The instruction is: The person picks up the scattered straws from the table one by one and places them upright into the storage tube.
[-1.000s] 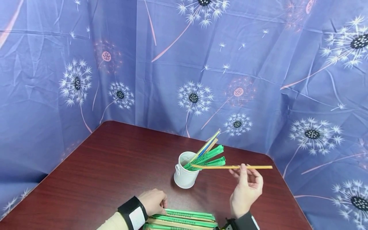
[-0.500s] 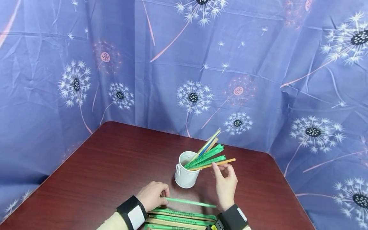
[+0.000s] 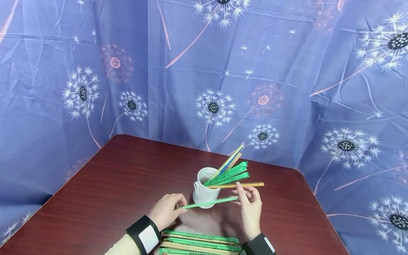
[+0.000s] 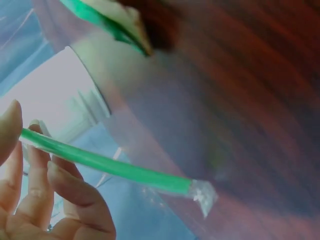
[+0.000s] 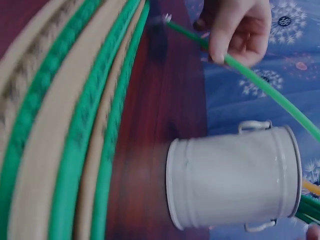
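Note:
Between thumb and fingers, my left hand [image 3: 167, 211] pinches the left end of a thin green straw [image 3: 211, 203]. In the left wrist view a crinkled clear wrapper end shows on this green straw [image 4: 120, 168]. It is held up above the table, crossing in front of a white bucket [image 3: 204, 193], its far end at the right hand's fingers. My right hand [image 3: 250, 210] pinches a yellow-orange straw [image 3: 255, 184] beside the bucket; its other end lies at the bucket's rim. Whether the right fingers also grip the green straw is unclear.
Long green-and-tan printed packets [image 3: 200, 244] lie in a row at the table's near edge. Several green packets [image 3: 237, 170] and thin sticks, yellow and blue among them, lean right out of the bucket. A blue dandelion-print curtain [image 3: 178, 88] surrounds the dark red table [image 3: 127, 177].
My left hand has lifted the green straw from the row up to the bucket's front. My right hand has brought the yellow-orange straw leftward, its end now at the bucket's rim.

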`<state>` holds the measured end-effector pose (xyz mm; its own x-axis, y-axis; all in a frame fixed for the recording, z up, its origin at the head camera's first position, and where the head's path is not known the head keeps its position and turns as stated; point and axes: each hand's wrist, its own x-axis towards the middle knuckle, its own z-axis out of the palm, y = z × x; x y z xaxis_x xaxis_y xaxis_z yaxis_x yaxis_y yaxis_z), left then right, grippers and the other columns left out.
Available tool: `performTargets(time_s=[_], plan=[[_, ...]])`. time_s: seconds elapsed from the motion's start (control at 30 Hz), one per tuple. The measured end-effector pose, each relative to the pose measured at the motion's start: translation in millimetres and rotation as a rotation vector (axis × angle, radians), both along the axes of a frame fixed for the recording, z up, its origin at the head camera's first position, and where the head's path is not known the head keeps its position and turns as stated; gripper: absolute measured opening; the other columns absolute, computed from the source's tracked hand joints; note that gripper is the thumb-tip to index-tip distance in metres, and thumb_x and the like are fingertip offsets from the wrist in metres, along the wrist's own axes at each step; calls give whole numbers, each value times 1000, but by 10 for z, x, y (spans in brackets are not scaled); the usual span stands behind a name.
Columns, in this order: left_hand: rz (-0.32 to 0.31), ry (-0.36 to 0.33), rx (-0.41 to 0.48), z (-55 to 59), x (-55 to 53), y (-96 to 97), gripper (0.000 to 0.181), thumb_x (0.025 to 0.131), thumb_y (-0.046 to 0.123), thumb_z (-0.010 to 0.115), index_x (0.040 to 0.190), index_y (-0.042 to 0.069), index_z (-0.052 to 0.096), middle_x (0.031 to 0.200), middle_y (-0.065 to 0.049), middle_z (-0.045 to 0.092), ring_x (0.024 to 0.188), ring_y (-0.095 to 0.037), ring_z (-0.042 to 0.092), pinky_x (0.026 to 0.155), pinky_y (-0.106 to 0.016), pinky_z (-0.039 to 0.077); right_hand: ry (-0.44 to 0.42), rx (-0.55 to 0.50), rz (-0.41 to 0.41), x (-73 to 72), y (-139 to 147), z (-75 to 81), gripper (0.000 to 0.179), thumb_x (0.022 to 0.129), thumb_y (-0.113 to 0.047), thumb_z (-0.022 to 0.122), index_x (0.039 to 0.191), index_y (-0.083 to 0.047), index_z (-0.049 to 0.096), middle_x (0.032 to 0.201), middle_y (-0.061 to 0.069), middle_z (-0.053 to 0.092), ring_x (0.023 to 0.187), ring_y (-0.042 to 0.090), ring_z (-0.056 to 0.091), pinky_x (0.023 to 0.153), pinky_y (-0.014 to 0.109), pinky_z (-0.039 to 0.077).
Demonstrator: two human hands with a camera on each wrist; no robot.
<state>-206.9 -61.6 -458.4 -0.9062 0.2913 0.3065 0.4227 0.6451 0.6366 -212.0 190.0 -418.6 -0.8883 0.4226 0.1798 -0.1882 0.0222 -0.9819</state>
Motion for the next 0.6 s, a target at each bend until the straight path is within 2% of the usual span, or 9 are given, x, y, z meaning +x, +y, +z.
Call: performTargets(time_s=[0.1,0.17,0.27,0.4,0.5,0.6], plan=[[8,11,16,20,5,28,12,83,25,74,82,22,62,81,12,63,78,-10,53,69,-35,46,66,-135,85,37,-38,-20,29,96,-27,62,102,-4,46,80,5,74,66,20,72,61,37,60],[13,27,26,22,9,46,13,83,27,74,82,23,62,82,13,63,79,-10,53,69,-35,46,119,-188,146,75,-65,-26,26,99,-27,56,102,-3,46,82,6,74,68,22,73,62,36,60],[20,57,42,29,18,66,13,82,29,74,82,23,62,82,13,63,80,-10,55,70,-35,47,229,-224,253,140,-95,-29,24,104,-24,45,99,-1,51,85,9,75,71,24,74,64,35,60],[23,61,57,42,28,83,13,83,29,74,84,23,63,82,14,63,80,-10,56,71,-35,48,405,-272,415,198,-124,-13,27,106,-13,36,100,0,58,91,13,75,75,24,75,67,39,61],[25,58,73,54,30,94,12,84,29,74,85,23,63,82,15,63,80,-10,57,72,-36,49,459,-284,448,209,-156,16,19,104,-5,42,102,-2,60,92,15,75,75,24,74,66,40,61],[28,71,88,72,31,110,13,84,31,73,85,23,63,82,15,62,79,-8,56,72,-35,50,437,-256,411,213,-197,32,9,96,5,54,99,0,61,91,15,75,75,23,74,66,40,61]])
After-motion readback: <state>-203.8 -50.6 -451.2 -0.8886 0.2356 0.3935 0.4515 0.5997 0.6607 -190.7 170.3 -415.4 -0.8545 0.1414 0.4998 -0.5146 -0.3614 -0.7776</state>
